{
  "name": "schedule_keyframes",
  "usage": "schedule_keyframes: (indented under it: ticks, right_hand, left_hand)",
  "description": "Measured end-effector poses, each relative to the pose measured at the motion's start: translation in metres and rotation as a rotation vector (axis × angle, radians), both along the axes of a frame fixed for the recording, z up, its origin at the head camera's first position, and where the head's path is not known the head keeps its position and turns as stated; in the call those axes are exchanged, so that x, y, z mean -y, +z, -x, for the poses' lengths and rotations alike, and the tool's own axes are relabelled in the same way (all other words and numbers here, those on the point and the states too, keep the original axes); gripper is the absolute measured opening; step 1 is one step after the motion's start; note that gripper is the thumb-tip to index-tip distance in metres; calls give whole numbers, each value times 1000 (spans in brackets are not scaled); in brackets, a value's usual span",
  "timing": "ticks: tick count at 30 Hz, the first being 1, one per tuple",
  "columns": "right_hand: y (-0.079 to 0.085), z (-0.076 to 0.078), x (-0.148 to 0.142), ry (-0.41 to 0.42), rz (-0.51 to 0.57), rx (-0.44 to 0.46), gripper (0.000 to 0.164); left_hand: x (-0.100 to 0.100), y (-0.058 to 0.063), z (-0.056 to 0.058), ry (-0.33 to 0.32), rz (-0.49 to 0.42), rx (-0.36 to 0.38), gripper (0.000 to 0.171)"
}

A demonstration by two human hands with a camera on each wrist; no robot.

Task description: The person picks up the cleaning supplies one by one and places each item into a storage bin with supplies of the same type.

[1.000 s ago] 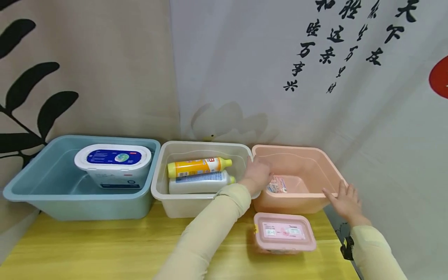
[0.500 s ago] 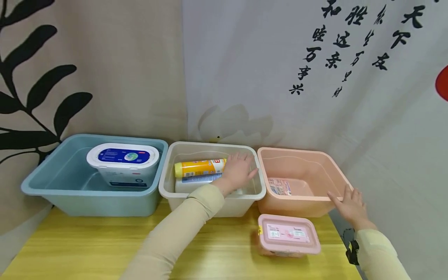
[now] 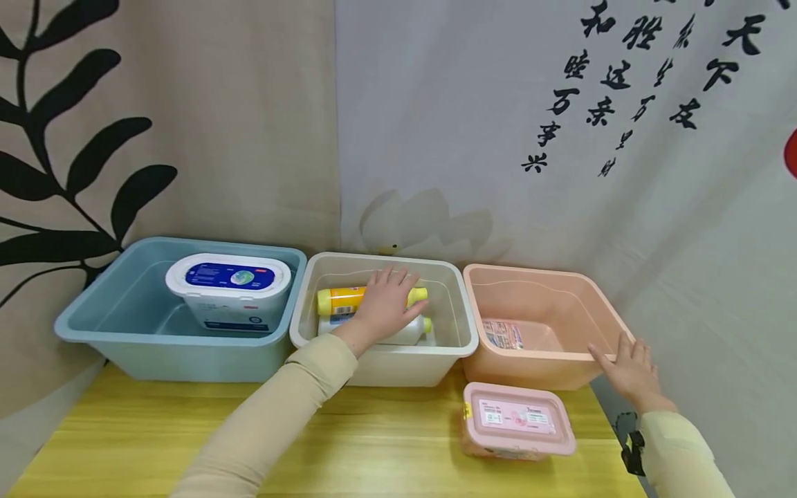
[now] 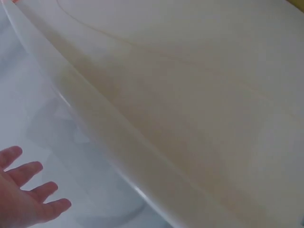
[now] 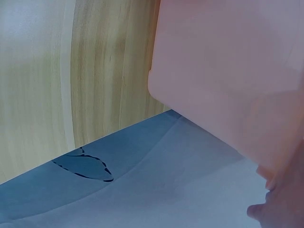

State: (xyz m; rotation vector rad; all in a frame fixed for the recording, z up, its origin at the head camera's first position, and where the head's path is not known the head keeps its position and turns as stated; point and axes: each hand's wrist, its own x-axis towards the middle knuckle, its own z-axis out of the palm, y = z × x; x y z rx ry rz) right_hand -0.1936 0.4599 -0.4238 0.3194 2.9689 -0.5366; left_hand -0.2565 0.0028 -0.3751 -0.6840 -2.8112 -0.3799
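Note:
My left hand (image 3: 385,304) hovers over the cream bin (image 3: 405,368) with its fingers spread, holding nothing. Beneath it lie a yellow-orange bottle (image 3: 344,302) and a white bottle (image 3: 407,333), both on their sides and partly covered by the hand. The left wrist view has the same hand (image 4: 28,190) near the bin's rim (image 4: 118,156). At the right front corner of the peach bin (image 3: 529,366), my right hand (image 3: 631,373) rests against the rim, fingers extended. A small printed packet (image 3: 503,334) lies inside that bin. In the right wrist view the fingers (image 5: 268,190) are partly cut off.
A blue bin (image 3: 180,356) at the left holds a white lidded tub (image 3: 230,294). In front of the peach bin stands a pink lidded box (image 3: 518,418) on the wooden table (image 3: 386,443). A printed curtain (image 3: 436,124) hangs close behind the bins.
My left hand has moved left, from the border between the cream and peach bins to above the bottles. The right hand stays at the peach bin's corner. The head view has shifted slightly.

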Motion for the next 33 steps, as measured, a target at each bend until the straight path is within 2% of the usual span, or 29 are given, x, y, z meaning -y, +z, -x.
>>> schedule_keyframes:
  ticks: [12, 16, 26, 33]
  right_hand:
    - [0, 0, 0, -7, 6, 8, 100]
    - [2, -1, 1, -6, 9, 7, 100]
    - [-2, 1, -4, 11, -6, -27, 97]
    - [0, 0, -2, 8, 1, -10, 98]
  left_hand:
    - [54, -9, -11, 44, -55, -42, 55]
    - [71, -11, -15, 62, -70, -27, 59]
    - [114, -15, -28, 148, -37, -20, 61]
    - [144, -17, -35, 213, 0, -15, 62]
